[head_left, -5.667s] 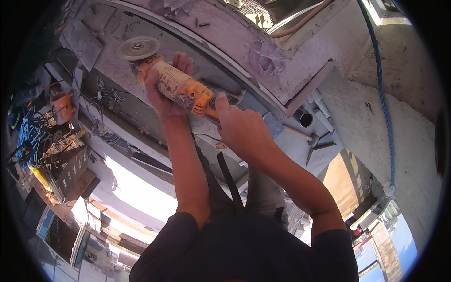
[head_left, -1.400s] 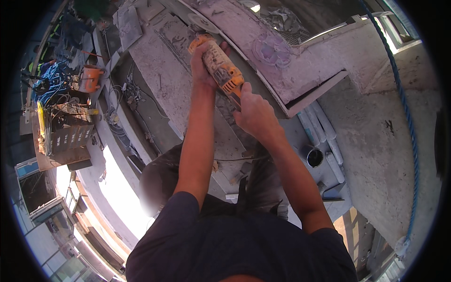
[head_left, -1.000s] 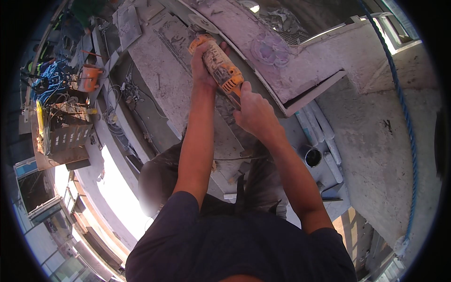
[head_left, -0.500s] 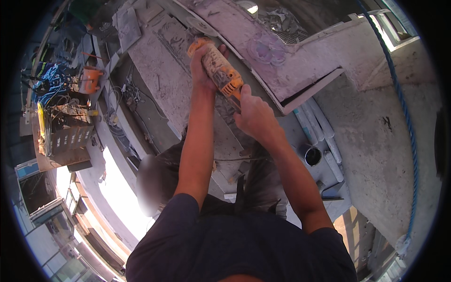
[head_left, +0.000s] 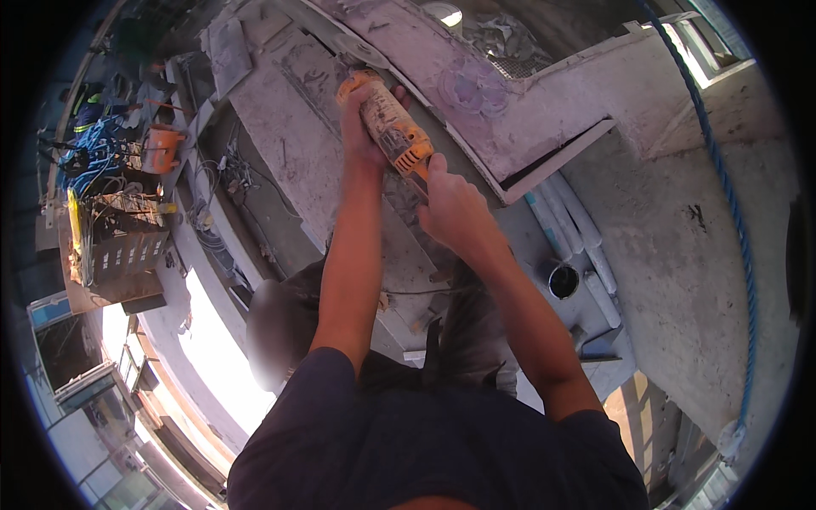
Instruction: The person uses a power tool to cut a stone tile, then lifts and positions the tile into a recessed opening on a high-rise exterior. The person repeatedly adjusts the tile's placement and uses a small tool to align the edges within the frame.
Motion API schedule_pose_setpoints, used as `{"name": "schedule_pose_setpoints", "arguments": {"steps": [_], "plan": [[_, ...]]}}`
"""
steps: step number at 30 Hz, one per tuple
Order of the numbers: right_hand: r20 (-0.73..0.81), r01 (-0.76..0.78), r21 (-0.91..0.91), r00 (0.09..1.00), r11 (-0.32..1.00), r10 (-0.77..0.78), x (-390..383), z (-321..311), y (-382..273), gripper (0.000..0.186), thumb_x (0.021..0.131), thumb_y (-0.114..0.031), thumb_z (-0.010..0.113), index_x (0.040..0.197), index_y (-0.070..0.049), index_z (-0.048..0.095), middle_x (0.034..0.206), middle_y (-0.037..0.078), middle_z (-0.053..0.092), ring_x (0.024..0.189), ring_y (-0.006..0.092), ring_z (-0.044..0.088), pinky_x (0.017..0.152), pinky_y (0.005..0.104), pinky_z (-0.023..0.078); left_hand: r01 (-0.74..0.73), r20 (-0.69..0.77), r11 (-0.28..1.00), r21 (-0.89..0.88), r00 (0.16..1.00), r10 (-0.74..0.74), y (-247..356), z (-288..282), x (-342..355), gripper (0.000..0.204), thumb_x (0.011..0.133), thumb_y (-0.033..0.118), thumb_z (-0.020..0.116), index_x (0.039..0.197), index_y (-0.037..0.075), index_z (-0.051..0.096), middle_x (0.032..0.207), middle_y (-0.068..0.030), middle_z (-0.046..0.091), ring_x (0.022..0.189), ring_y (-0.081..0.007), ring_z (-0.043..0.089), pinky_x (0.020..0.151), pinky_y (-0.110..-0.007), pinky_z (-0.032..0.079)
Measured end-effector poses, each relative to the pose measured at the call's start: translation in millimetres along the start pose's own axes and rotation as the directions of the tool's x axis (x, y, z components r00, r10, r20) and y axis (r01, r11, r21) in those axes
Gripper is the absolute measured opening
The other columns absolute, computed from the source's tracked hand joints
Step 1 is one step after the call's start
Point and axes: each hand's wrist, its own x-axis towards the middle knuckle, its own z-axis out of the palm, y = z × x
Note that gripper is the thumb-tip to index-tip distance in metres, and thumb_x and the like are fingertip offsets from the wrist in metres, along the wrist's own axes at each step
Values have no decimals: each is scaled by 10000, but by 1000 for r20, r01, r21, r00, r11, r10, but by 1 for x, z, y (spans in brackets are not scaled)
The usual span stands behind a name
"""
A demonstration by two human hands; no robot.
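Observation:
An orange angle grinder [head_left: 393, 124], caked in dust, lies diagonally in my grip. Its pale disc [head_left: 362, 48] is at the edge of the dusty pinkish ledge [head_left: 561, 119], partly hidden by the tool's head; whether it touches cannot be told. My left hand [head_left: 363, 133] wraps round the front of the body, fingertips showing on the far side. My right hand [head_left: 455, 208] is closed on the rear handle, thumb pointing up along it. Below the tool is a dusty flat board [head_left: 270, 115].
A co-worker [head_left: 89, 112] in dark clothing with yellow stripes is at the upper left, near blue cables [head_left: 89, 161] and an orange bucket [head_left: 160, 149]. White pipes [head_left: 571, 223] and a dark round container [head_left: 563, 280] lie at right, beside a hanging blue rope [head_left: 721, 174].
Since the oldest frame the grinder has moved up and rightward in view, its disc now by the ledge's edge. Over the last second it shifts only slightly left, both grips held.

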Motion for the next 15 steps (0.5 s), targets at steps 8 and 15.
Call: {"name": "schedule_pose_setpoints", "arguments": {"steps": [8, 15], "plan": [[-1, 10, 11, 1000, 1000, -10, 3, -4, -8, 536, 903, -122, 764, 1312, 43, 459, 1045, 328, 760, 1003, 534, 749, 890, 603, 595, 42, 50, 999, -22, 998, -40, 9, -10, 11, 287, 988, 226, 680, 1178, 21, 617, 1096, -145, 666, 1059, -340, 736, 1055, -552, 619], [28, -29, 9, 999, 1000, 29, -24, -3, 6, 546, 907, -134, 777, 1308, 40, 450, 1021, 327, 760, 995, 549, 740, 876, 618, 590, 6, -6, 1000, 1, 1000, -6, -12, -2, -17, 362, 987, 218, 672, 1246, -24, 594, 1198, -167, 644, 1152, -374, 711, 1153, -560, 565]]}}
